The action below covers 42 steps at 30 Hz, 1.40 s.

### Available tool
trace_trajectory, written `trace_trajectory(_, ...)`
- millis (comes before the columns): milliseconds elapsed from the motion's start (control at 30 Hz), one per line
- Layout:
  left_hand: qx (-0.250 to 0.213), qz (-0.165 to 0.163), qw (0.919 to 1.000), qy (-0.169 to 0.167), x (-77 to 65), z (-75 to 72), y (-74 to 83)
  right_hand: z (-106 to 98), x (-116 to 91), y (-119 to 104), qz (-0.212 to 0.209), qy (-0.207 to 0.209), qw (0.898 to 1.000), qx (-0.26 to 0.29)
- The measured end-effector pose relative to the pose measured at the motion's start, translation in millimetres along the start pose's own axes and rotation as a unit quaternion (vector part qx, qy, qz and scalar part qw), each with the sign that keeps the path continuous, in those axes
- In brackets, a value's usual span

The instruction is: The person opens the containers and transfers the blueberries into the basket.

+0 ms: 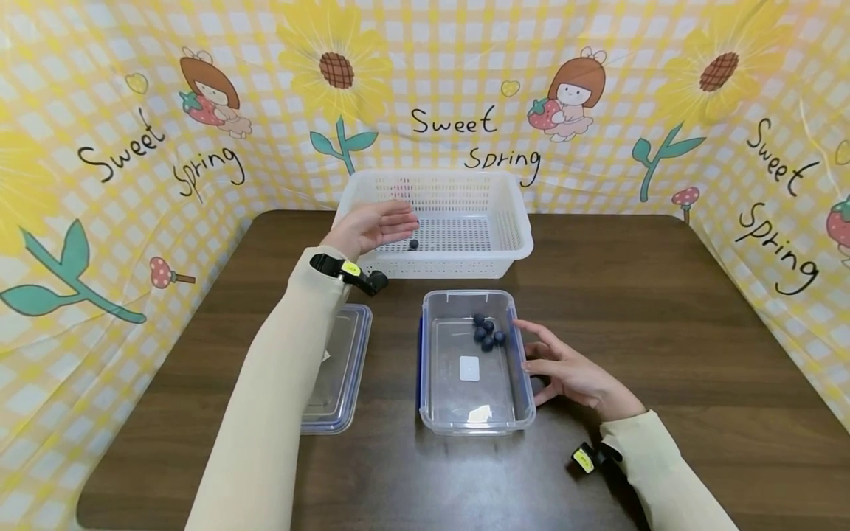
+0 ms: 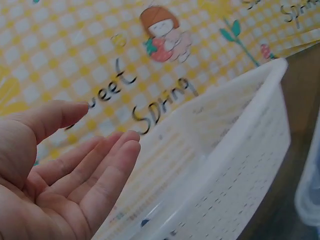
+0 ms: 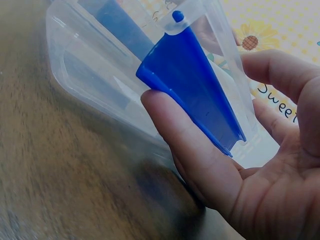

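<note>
My left hand (image 1: 375,227) is over the left part of a white perforated basket (image 1: 438,267), fingers extended and nothing in the palm. A blueberry (image 1: 414,244) lies in the basket just below the fingers; part of the basket floor is hidden by the hand. My right hand (image 1: 574,376) holds the right side of a clear plastic container (image 1: 446,398), fingertips at its rim. In the right wrist view, the thumb rests against the container's blue side latch (image 3: 190,90). Several blueberries (image 1: 488,333) sit clustered inside the container, towards its far right corner.
A clear lid (image 1: 341,398) lies on the dark wooden table (image 1: 637,287) left of the container, partly covered by my left sleeve (image 1: 265,391). The basket stands at the back, near a yellow checked cloth (image 1: 425,81) that surrounds the table on three sides.
</note>
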<state>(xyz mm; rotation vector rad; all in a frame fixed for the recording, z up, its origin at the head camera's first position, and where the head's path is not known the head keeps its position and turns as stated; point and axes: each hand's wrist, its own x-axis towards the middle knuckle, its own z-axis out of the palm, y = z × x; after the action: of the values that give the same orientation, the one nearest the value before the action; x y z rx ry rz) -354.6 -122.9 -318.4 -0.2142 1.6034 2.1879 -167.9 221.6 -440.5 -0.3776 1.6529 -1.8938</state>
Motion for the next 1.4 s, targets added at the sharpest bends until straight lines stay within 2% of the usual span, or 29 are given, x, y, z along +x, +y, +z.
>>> trace_trajectory(200, 0.048, -0.009, 0.9969, -0.062, -9.7, 26.2, -14.0, 0, 0, 1, 0.002, -0.001, 1.0, -0.001)
trace_trajectory(400, 0.091, -0.022, 0.988, -0.123, -24.8, 55.8, -32.9, 0, 0, 1, -0.003, -0.004, 1.0, -0.004)
trace_trajectory(533, 0.121, -0.041, 0.9771, -0.17, -33.7, 68.5, -50.1, 0, 1, 1, 0.001, -0.006, 1.0, -0.003)
trace_trajectory(667, 0.162, -0.06, 0.9644, -0.2, -31.9, 72.0, -68.3, 0, 2, -1, 0.004, -0.001, 1.0, -0.006)
trace_trajectory(867, 0.218, -0.1, 0.946, -0.218, -25.6, 74.0, -93.5, -1, 1, -1, 0.008, 0.001, 1.0, -0.006)
trace_trajectory(933, 0.232, -0.109, 0.9423, -0.215, -25.1, 75.2, -100.2, -1, 0, -1, 0.009, 0.002, 1.0, -0.005)
trace_trajectory(1033, 0.255, -0.113, 0.9375, -0.208, -24.7, 76.8, -107.8, 0, 0, -1, 0.007, 0.003, 1.0, -0.006)
trace_trajectory(1100, 0.278, -0.109, 0.9313, -0.209, -24.6, 77.8, -110.9, 0, 0, 0, 0.006, 0.003, 1.0, -0.006)
trace_trajectory(1267, 0.353, -0.087, 0.9053, -0.219, -25.4, 81.0, -115.9, 0, 0, 0, 0.005, 0.005, 1.0, -0.008)
trace_trajectory(1400, 0.4, -0.085, 0.887, -0.214, -24.3, 84.1, -120.2, 0, 1, 0, 0.005, 0.004, 1.0, -0.007)
